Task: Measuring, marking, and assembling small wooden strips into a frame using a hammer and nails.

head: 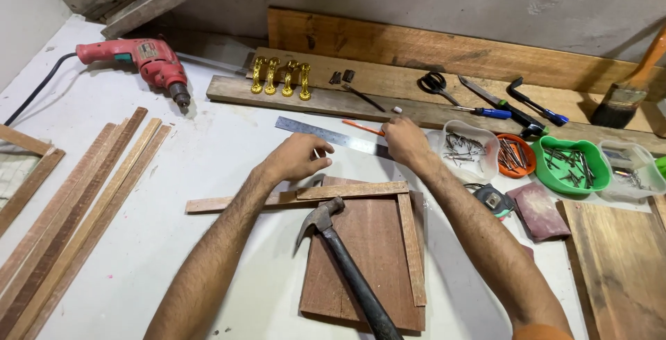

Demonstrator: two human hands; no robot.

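Head view looks down on a white worktable where both hands meet at a steel ruler. That ruler lies flat near the table's far edge, just short of the long planks stacked there. Its long axis runs left to right with a slight slant: the left end sits farther from the person, the right end nearer. The left hand covers the ruler's middle from the near side, fingers curled together, knuckles up; whether the tips press the metal cannot be told. The right hand is closed over the ruler's right end, fingers bunched, hiding that end. An orange pencil lies just beyond the ruler, between the two hands, roughly parallel to it.

Nearer the person, a reddish wooden board carries two thin strips set at a right angle, and a hammer rests across the board, head toward the hands. At the far left corner lies a red drill. Tubs of nails stand to the right.
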